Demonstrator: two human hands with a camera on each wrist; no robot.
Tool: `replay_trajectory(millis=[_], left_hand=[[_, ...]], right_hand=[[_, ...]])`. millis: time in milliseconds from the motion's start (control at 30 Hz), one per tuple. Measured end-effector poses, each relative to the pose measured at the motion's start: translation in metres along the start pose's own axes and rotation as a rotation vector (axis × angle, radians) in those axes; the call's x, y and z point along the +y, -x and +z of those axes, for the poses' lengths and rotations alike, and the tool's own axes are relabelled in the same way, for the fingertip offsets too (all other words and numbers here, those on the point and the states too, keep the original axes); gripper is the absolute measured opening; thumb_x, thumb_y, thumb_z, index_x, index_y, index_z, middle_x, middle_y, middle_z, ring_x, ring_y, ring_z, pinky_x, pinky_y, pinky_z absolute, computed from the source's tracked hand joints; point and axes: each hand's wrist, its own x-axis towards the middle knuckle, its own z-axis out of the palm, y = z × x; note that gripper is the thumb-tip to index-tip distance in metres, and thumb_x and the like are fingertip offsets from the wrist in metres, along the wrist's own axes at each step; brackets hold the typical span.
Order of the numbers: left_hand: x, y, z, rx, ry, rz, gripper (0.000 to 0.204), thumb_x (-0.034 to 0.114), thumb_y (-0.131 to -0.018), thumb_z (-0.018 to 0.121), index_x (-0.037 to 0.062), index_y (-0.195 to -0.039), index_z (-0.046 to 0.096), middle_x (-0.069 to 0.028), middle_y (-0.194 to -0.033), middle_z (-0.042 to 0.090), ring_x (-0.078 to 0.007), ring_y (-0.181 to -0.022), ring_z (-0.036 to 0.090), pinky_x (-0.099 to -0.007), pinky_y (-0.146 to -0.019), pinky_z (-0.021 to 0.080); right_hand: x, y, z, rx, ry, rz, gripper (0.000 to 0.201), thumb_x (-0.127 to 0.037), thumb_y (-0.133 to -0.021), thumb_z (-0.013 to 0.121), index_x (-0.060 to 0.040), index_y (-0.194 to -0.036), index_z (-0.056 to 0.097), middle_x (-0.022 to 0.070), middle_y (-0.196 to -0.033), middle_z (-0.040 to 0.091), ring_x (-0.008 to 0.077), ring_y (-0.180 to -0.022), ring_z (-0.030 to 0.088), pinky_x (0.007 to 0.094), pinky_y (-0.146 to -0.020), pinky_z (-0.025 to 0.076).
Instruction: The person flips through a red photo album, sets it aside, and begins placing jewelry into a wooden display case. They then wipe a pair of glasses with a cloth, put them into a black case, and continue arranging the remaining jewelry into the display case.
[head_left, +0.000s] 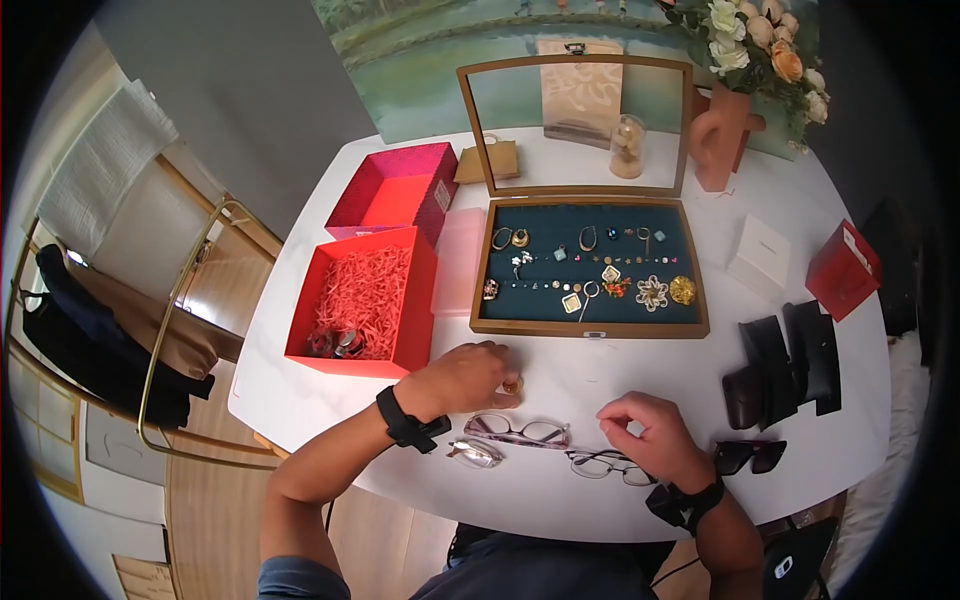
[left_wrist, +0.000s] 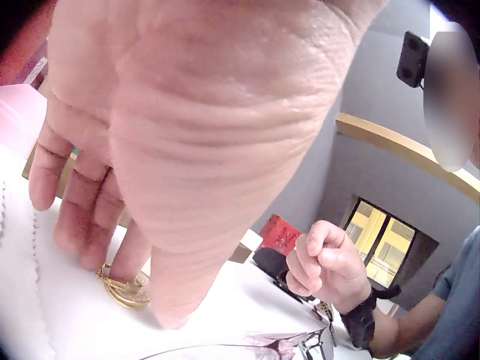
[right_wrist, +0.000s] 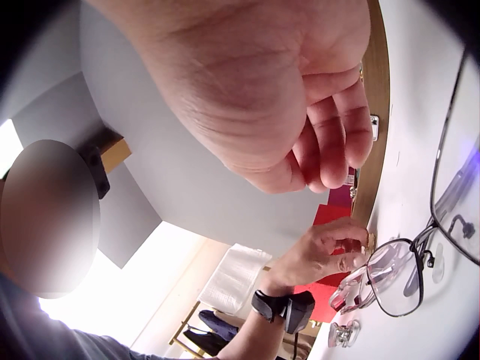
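Observation:
My left hand [head_left: 462,380] is over the table in front of the jewellery case, pinching a gold hoop-shaped piece of jewellery [left_wrist: 127,289] between fingertips and thumb, close over the white tabletop. My right hand [head_left: 655,432] hovers above the black-framed glasses [head_left: 607,466], its fingers loosely curled around nothing. Between the hands lie purple-patterned glasses [head_left: 515,431], and a small folded clear pair [head_left: 474,454] is near the left wrist. The wooden jewellery case [head_left: 590,329] stands with its glass lid raised; rings, earrings and brooches sit on its dark green lining.
Left of the case, a red box [head_left: 408,345] holds shredded paper, with a pink box [head_left: 440,190] behind it. Sunglasses [head_left: 750,457], dark glasses cases [head_left: 765,370], a white box [head_left: 760,252] and a red box [head_left: 845,270] line the right side. A flower vase [head_left: 720,140] stands behind.

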Motion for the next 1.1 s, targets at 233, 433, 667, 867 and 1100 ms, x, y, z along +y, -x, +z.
replay_trajectory(millis=[233,433,667,867,1100], left_hand=[[-0.005,-0.006,0.014,0.149,-0.136,0.068,0.012,0.018,-0.083,0.070,0.0057,-0.081,0.068,-0.0122,-0.088,0.061,-0.0313,-0.091,0.062,-0.0412,-0.083,0.051],[0.005,-0.028,-0.038,0.334,-0.100,0.195,0.007,0.012,-0.082,0.070,0.0049,-0.082,0.068,-0.0132,-0.089,0.064,-0.0326,-0.092,0.062,-0.0413,-0.084,0.051],[-0.050,-0.128,-0.084,0.553,-0.170,0.157,0.013,0.013,-0.080,0.072,0.0040,-0.090,0.071,-0.0158,-0.096,0.069,-0.0352,-0.095,0.064,-0.0413,-0.085,0.052],[-0.089,-0.179,-0.076,0.466,-0.269,-0.036,0.017,0.019,-0.080,0.071,0.0031,-0.088,0.073,-0.0166,-0.097,0.071,-0.0339,-0.097,0.066,-0.0418,-0.085,0.053],[-0.095,-0.178,-0.079,0.388,-0.235,-0.067,0.020,0.023,-0.081,0.069,0.0087,-0.094,0.075,-0.0177,-0.096,0.071,-0.0365,-0.097,0.067,-0.0455,-0.088,0.053]], right_hand=[[-0.002,0.001,-0.001,-0.003,-0.003,0.004,0.010,-0.004,-0.088,0.070,-0.0029,-0.098,0.067,0.0080,-0.084,0.067,0.0174,-0.073,0.066,0.0285,-0.069,0.052],[0.003,0.001,0.000,-0.011,-0.023,-0.010,0.010,-0.004,-0.088,0.070,-0.0037,-0.098,0.067,0.0085,-0.084,0.067,0.0186,-0.074,0.066,0.0291,-0.068,0.053],[0.002,0.001,0.000,-0.018,-0.005,-0.015,0.011,-0.005,-0.088,0.070,-0.0038,-0.098,0.067,0.0093,-0.083,0.067,0.0203,-0.074,0.066,0.0298,-0.068,0.053],[0.002,-0.001,-0.005,-0.018,0.014,-0.015,0.011,-0.006,-0.088,0.070,-0.0042,-0.098,0.067,0.0093,-0.082,0.066,0.0214,-0.072,0.066,0.0302,-0.067,0.052],[0.002,-0.002,-0.004,-0.031,0.088,-0.077,0.011,-0.001,-0.085,0.070,-0.0038,-0.096,0.068,0.0076,-0.081,0.066,0.0185,-0.071,0.065,0.0283,-0.065,0.051]])
